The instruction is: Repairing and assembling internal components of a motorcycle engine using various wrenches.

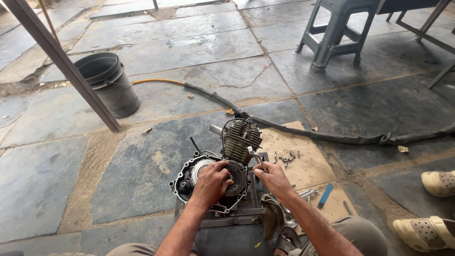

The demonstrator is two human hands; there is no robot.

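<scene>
Open-air repair yard: stone-slab floor (156,52), stripped engine (222,166), loose bolts (284,159), bucket (106,80).

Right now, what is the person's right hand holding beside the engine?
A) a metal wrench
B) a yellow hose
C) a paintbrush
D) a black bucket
A: the right hand grips a metal wrench whose open end points up beside the finned engine, while the left hand rests on the round clutch.
</scene>
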